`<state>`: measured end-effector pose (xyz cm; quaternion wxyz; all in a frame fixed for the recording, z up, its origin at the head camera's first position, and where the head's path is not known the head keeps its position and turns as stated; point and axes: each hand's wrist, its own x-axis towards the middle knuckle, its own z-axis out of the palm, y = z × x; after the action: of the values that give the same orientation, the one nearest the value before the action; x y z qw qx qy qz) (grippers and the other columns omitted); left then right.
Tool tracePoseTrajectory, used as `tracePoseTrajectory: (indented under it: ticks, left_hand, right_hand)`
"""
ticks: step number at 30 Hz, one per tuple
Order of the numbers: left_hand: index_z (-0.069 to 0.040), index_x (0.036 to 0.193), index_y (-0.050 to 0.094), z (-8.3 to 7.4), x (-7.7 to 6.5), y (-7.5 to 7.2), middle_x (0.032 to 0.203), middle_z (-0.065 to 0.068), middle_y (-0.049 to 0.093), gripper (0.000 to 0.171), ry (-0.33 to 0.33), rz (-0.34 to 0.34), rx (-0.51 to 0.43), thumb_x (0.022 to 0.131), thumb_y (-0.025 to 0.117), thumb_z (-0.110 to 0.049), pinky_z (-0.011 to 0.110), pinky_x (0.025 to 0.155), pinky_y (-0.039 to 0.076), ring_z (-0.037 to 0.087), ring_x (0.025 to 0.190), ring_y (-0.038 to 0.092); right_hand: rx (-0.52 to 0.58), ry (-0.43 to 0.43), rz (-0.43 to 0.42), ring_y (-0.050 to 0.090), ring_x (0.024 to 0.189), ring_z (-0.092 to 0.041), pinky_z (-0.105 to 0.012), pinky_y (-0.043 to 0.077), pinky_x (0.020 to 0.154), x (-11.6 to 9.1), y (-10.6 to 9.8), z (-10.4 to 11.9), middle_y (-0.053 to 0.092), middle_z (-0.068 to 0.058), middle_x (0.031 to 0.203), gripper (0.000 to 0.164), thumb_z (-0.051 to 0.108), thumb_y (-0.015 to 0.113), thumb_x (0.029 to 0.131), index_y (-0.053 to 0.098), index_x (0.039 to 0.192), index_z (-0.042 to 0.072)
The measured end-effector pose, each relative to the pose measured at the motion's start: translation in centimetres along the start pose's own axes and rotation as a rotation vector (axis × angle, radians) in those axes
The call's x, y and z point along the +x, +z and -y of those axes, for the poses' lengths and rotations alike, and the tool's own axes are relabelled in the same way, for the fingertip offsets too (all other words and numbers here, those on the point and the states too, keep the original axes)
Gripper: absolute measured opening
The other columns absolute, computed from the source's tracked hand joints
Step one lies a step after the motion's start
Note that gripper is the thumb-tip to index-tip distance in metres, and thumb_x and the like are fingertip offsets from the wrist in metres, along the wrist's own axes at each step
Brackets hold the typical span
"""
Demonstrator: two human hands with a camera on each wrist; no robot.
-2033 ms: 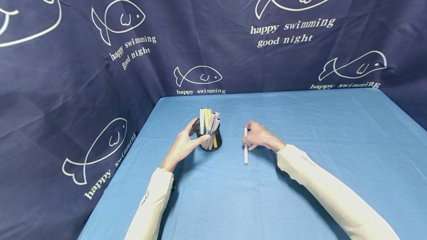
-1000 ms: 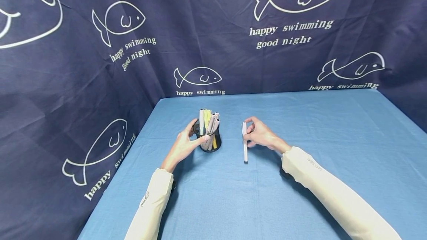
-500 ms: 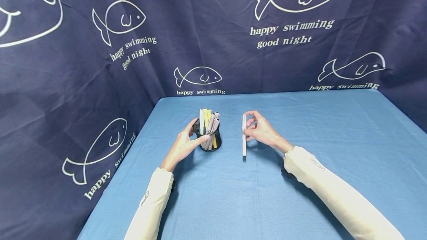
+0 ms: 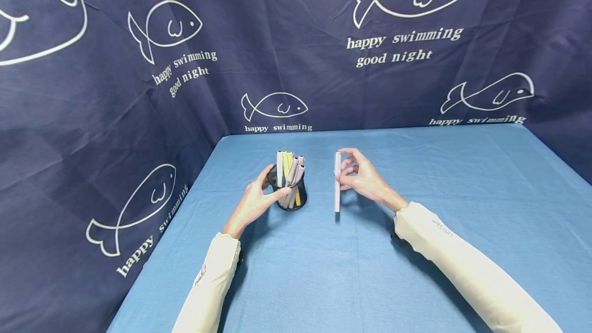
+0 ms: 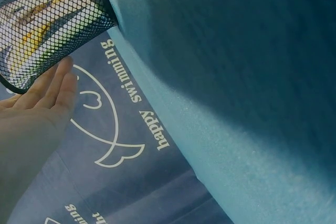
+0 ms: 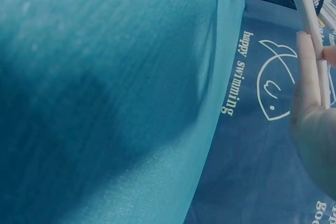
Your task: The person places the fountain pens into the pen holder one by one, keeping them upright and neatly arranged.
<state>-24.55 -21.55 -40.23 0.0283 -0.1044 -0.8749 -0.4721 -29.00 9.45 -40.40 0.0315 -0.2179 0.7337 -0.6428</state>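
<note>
A black mesh pen holder (image 4: 301,195) stands upright on the blue cloth, with several pale pink, white and yellow pens (image 4: 292,169) in it. My left hand (image 4: 252,201) holds it from the left, thumb in front and fingers round the far side. In the left wrist view the fingers touch the mesh wall (image 5: 58,19). To the right, my right hand (image 4: 363,176) pinches a pale pink pen (image 4: 337,194) between thumb and fingers. The pen is near upright, its lower end just off the cloth. In the right wrist view the same pen (image 6: 307,9) crosses in front of the holder.
A blue cloth (image 4: 296,271) covers the table. Dark blue curtains (image 4: 324,81) printed with white fish hang behind it and along its left side.
My right hand has lifted the pale pink pen off the cloth, moving it up and slightly left while turning it more upright. My left hand and the pen holder have stayed put.
</note>
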Motion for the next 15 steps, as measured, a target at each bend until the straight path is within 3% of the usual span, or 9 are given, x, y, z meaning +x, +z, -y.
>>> tracePoseTrajectory:
  ticks: [15]
  left_hand:
    - [-0.014,0.160,0.038,-0.04,-0.02,0.05,0.143,0.012,0.060,0.086,0.002,-0.005,-0.003,0.091,0.081,-0.042,0.055,0.106,0.043,0.032,0.127,0.058]
  right_hand:
    - [-0.006,-0.099,-0.020,0.064,0.091,-0.026,-0.044,0.061,0.071,0.06,0.06,0.66,0.052,-0.024,0.110,0.067,-0.014,0.069,0.089,0.043,0.149,0.001]
